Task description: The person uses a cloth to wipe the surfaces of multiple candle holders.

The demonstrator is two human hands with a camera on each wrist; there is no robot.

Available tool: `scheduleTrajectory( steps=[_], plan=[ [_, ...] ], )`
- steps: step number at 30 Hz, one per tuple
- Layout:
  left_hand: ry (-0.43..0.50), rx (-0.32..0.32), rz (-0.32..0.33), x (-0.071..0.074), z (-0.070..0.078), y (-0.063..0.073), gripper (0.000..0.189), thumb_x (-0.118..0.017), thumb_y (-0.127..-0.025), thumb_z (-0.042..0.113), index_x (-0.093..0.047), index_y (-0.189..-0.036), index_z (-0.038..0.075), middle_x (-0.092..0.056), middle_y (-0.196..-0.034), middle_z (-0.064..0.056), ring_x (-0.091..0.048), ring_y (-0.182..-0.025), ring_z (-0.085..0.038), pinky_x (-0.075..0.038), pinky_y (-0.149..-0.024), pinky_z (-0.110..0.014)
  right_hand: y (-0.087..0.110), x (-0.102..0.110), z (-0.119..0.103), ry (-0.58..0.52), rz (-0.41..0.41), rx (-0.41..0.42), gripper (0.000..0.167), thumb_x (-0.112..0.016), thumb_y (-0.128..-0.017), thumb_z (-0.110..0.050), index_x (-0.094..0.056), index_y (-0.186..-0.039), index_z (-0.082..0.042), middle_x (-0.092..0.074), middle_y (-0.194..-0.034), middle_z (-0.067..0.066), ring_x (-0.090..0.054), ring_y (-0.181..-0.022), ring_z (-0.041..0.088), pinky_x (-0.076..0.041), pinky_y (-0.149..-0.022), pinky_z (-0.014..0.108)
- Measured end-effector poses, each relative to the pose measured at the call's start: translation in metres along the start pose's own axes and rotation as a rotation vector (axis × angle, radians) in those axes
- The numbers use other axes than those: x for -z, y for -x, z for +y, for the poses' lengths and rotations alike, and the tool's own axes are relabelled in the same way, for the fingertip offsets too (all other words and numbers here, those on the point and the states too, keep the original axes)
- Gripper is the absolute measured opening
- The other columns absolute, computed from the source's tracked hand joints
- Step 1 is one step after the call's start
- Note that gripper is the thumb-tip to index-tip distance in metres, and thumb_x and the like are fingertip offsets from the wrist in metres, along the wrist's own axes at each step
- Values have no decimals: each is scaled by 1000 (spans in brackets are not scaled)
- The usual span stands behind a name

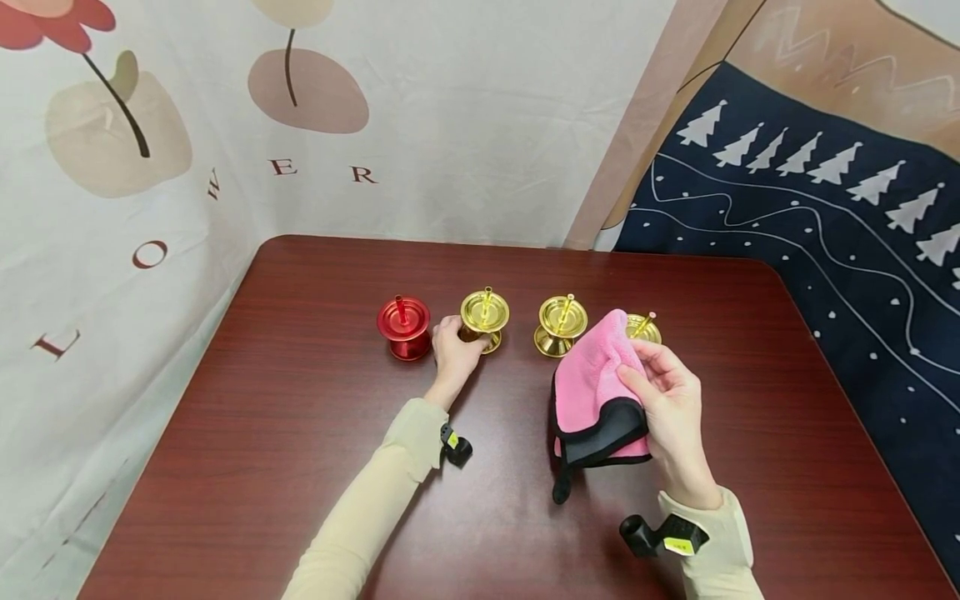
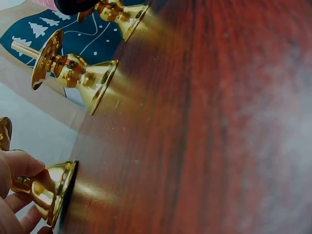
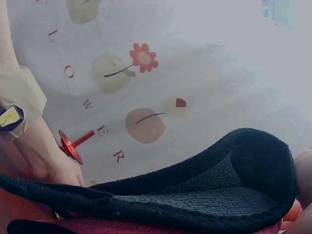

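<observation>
At the left of the row on the dark red-brown counter (image 1: 300, 417) stands a red metal candle holder (image 1: 403, 329), upright and just beside the left hand (image 1: 456, 354). That hand's fingers grasp the first gold candle holder (image 1: 484, 312) by its stem, under the dish and above the flared foot; a grip there probably steadies it and leaves the dish and spike uncovered. It is upright, though I cannot tell whether its foot bears fully on the counter. Next stands a second gold candle holder (image 1: 562, 325), untouched. Then comes a pink cloth with black trim (image 1: 600, 375), partly hiding a third gold candle holder (image 1: 647, 332). The right hand (image 1: 678, 408) pinches the cloth's right side between thumb and fingers, likely so that the rest hangs loose. The even spacing suggests room for fingers around each piece. Counted: one red candle holder, three gold, one cloth.
</observation>
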State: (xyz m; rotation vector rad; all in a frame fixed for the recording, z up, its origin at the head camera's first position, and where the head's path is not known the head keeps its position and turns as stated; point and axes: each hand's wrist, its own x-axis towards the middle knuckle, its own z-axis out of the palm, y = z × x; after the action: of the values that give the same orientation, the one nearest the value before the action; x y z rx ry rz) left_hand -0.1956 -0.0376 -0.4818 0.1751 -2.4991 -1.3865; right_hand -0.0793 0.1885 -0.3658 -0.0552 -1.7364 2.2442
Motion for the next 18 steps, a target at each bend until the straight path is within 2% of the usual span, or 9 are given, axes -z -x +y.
scheduleTrajectory(
  steps=[10, 18],
  plan=[
    [32, -125, -33, 8, 5, 5, 34, -79, -65, 13, -67, -94, 0, -66, -91, -15, -59, -90, -33, -42, -82, -45, 0, 0, -1, 9, -9, -7, 27, -63, -79, 14, -69, -97, -6, -67, -85, 3, -61, -74, 12, -50, -67, 18],
    [108, -104, -66, 18, 9, 11, 28, -80, -64, 9, -66, -87, 2, -67, -88, -11, -61, -84, -27, -47, -77, -40, 1, -1, -2, 10, -8, -16, 31, -59, -80, 17, -69, -97, -6, -67, -84, 3, -61, -72, 11, -49, -66, 18]
  ],
)
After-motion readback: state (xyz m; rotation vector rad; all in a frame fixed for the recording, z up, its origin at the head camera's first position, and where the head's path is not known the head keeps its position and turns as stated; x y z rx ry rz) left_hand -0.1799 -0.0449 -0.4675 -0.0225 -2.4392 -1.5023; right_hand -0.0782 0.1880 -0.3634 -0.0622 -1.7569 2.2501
